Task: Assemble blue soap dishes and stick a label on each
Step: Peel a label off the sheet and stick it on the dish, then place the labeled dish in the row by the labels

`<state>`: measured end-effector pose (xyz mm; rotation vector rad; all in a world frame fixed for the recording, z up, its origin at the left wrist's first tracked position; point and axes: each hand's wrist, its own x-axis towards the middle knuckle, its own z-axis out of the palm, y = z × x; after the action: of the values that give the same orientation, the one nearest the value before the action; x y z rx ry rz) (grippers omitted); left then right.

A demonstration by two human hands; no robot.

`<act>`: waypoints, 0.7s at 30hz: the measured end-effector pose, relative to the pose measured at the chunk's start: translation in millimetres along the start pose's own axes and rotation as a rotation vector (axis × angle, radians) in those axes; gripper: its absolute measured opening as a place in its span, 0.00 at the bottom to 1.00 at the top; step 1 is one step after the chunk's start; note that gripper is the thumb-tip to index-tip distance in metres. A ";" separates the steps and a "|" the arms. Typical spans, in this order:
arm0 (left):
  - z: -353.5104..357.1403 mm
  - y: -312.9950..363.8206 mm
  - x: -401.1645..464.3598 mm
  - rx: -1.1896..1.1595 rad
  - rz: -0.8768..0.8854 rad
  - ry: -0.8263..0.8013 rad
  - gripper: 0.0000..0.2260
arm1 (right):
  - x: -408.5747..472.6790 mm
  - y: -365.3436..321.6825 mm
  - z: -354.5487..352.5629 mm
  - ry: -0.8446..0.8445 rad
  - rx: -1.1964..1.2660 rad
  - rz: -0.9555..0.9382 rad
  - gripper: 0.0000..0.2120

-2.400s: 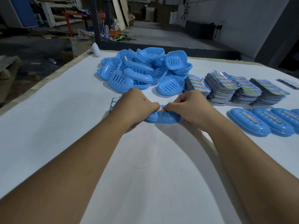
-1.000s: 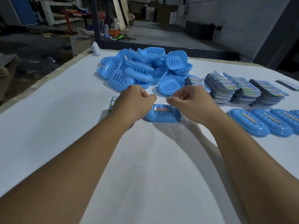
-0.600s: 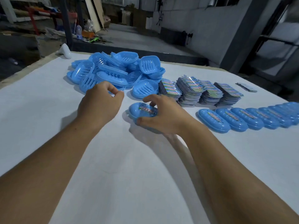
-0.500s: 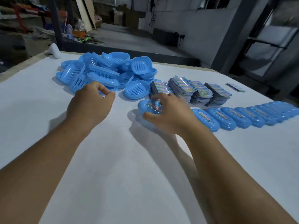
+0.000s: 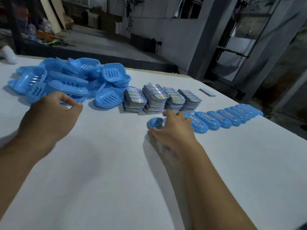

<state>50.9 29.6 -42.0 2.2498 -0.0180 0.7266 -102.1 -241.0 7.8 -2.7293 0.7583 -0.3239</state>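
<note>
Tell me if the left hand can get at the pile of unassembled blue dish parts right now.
Probably yes: the left hand hangs empty at the near edge of the pile of dish parts, nothing between them.

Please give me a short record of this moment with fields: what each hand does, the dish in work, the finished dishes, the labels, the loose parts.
right hand: grips the labelled dish at the row's near end
left hand: holds nothing, fingers loosely curled near the parts pile
finished row: labelled dishes side by side
label stacks: four, behind the row
table: white
</note>
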 end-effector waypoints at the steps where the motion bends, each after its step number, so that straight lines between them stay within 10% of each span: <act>1: 12.1 -16.0 6.8 -0.003 -0.013 0.016 0.15 | 1.8 2.6 -0.2 0.007 0.008 0.008 0.30; 5: 42.2 -70.0 26.0 -0.033 -0.017 -0.005 0.29 | 11.2 13.5 -3.1 0.025 0.031 0.064 0.29; 21: -32.3 36.9 -19.0 -0.046 0.013 -0.206 0.09 | 20.0 -3.3 -6.9 0.137 0.243 -0.116 0.12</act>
<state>10.6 21.2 -9.3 2.2729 -0.1482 0.4933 -85.8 -250.4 18.1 -2.5446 0.5544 -0.5930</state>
